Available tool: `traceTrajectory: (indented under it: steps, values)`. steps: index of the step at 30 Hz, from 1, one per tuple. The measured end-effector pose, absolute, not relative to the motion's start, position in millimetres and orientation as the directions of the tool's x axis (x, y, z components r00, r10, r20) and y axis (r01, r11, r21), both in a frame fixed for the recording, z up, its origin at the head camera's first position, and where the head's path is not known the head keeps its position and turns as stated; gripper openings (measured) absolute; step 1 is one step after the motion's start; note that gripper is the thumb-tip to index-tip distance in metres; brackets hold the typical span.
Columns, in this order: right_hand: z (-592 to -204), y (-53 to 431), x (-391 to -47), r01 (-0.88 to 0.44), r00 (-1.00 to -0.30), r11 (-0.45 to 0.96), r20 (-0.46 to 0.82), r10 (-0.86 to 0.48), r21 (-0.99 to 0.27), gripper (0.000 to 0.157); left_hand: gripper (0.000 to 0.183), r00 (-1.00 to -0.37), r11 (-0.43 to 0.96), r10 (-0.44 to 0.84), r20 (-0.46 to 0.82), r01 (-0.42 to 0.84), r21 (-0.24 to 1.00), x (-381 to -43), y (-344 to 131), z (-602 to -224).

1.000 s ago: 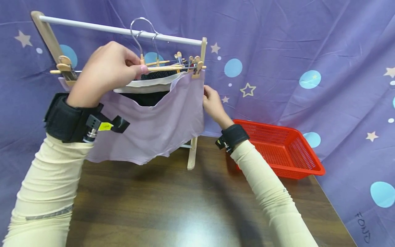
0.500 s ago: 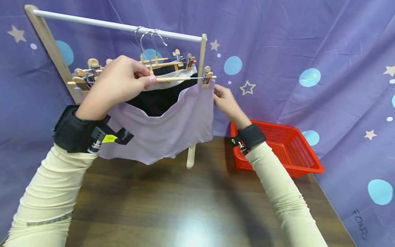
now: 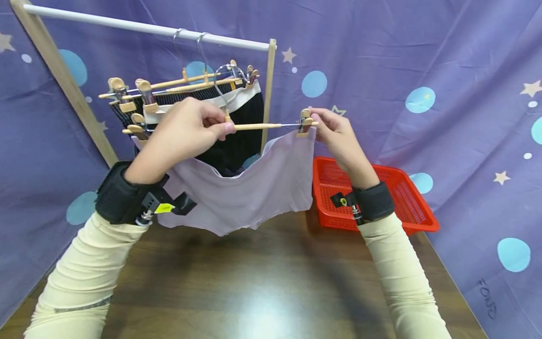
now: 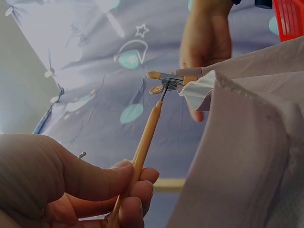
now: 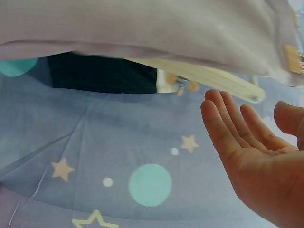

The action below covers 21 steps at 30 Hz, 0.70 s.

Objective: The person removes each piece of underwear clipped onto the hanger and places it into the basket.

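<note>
My left hand pinches the wooden bar of a clip hanger just below its metal hook. From the clips at both ends hangs a lilac garment, its upper edge sagging in the middle. Beside the right-end clip is my right hand. In the right wrist view, that hand's fingers are extended and apart from the cloth. The left wrist view shows thumb and fingers around the hanger bar, with the other hand behind the far clip.
A wooden rack with a white rail stands behind, bearing two clip hangers with dark garments, one with a white waistband. A red plastic basket sits at the right on the brown table. A purple curtain hangs behind.
The hanger with the lilac garment has come off the rail and moved right and toward me. My right hand has moved right with it, up to the end clip.
</note>
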State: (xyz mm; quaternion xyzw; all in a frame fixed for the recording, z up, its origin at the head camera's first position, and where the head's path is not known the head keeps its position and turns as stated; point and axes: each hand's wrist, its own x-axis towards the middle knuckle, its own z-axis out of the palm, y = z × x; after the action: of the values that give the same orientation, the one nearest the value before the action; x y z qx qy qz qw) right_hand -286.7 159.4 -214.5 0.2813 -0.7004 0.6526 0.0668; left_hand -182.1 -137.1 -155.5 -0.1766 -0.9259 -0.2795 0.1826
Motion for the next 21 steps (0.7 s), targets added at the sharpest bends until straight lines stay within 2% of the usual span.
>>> traceTrajectory:
  steps: [3,7,14,21]
  values:
    - [-214.8,168.3,-276.6,-0.505,-0.813,-0.034,0.488,-0.317,-0.863,0.033,0.018,-0.870,0.772,0.245,0.427,0.442,0.457,-183.0,-130.9,-163.2]
    - [-217.8,179.4,-264.1,-0.523,-0.807,0.000,0.495,-0.321,-0.852,0.031,0.018,-0.881,0.768,0.274,0.386,0.442,0.464,-185.1,-124.3,-173.6]
    - [-230.4,188.5,-251.4,-0.520,-0.809,0.078,0.461,-0.365,-0.851,0.033,0.018,-0.901,0.760,0.336,0.276,0.432,0.486,-192.5,-116.7,-192.5]
    - [-252.5,192.1,-246.1,-0.493,-0.822,0.148,0.403,-0.401,-0.858,0.034,0.022,-0.896,0.741,0.382,0.225,0.442,0.506,-204.3,-109.8,-213.8]
